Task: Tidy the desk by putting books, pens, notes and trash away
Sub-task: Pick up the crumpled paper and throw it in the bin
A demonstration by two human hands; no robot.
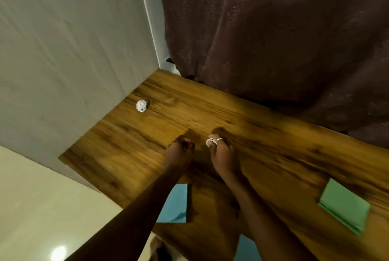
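Nearest, on the desk: a blue note beneath the left forearm, a green note stack well off to the right. Farther on, left hand with fingers curled, hold impossible to tell, beside right hand pinching a crumpled paper ball. Farthest, a second paper ball near the wall.

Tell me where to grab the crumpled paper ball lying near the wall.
Pinch the paper ball across its middle from above, coming in from the desk's open side. It is small, round and loose on the desk, and the wall stands close on its left, leaving little room there.
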